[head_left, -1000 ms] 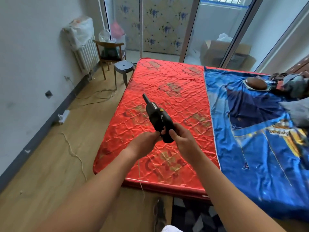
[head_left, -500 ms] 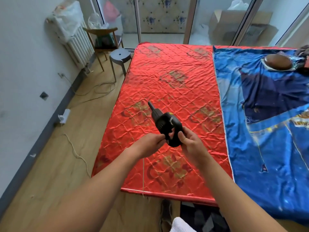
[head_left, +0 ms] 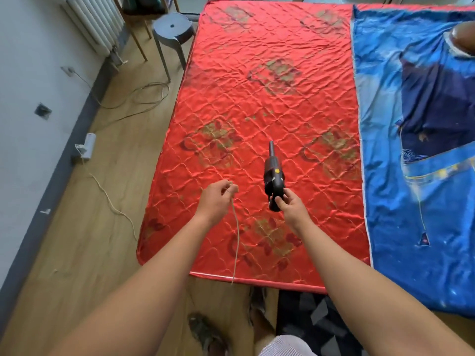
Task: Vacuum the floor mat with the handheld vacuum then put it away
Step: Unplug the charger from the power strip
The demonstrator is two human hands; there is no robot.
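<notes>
Head: vacuum (head_left: 274,179) points forward, perhaps slightly down.

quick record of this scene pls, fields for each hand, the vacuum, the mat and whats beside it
left hand: pinches a thin pale cord that hangs down past the mat's near edge
right hand: grips the handheld vacuum by its handle
vacuum: black, yellow button, nozzle pointing away, over the mat
red mat: quilted, lying on a wooden floor
right of mat: blue sheet
left of mat: grey stool
</notes>
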